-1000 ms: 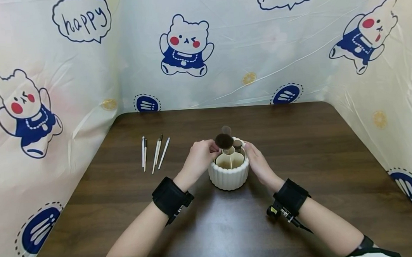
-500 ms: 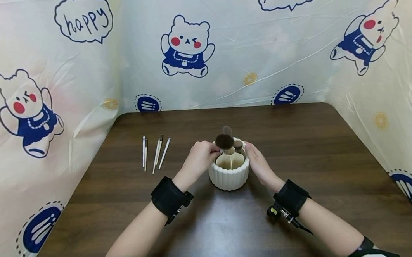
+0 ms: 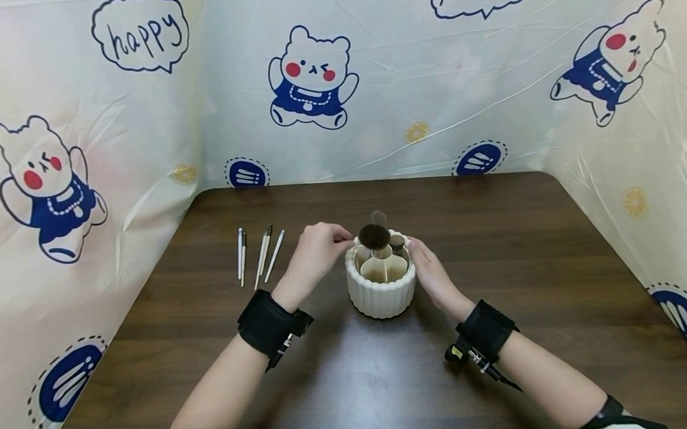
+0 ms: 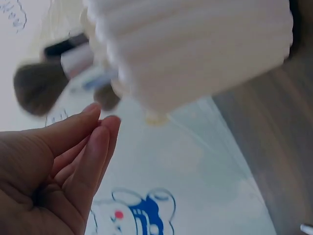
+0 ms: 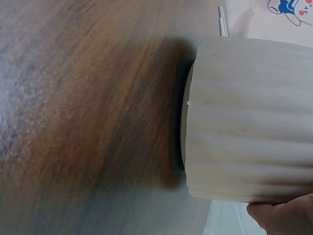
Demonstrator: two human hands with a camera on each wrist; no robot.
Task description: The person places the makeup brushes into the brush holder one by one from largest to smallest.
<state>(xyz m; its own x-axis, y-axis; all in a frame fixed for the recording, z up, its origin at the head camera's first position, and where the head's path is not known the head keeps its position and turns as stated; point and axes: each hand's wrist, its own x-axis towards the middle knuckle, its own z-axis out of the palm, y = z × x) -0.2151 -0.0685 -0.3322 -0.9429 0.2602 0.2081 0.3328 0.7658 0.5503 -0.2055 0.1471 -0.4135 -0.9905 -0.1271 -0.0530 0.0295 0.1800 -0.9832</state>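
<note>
A white ribbed makeup brush holder [image 3: 381, 297] stands upright on the table. A large dark makeup brush [image 3: 374, 237] rises from it, and a smaller dark brush [image 3: 398, 242] sits beside that one at the right. My left hand [image 3: 319, 248] is just left of the rim. Its thumb and fingertips are close together with nothing between them, as the left wrist view shows. My right hand [image 3: 434, 271] holds the right side of the holder; most of its fingers are hidden. In the right wrist view a fingertip [image 5: 264, 215] lies against the ribbed wall.
Several slim white-handled brushes [image 3: 262, 254] lie on the dark wooden table [image 3: 526, 250], left of the holder. The holder's front compartments [image 3: 383, 269] show no brushes. A printed sheet [image 3: 395, 88] hangs around the table's back and sides.
My left hand has drawn back from the holder's left rim, moving left and slightly away from me. My right hand and the holder have stayed in place.
</note>
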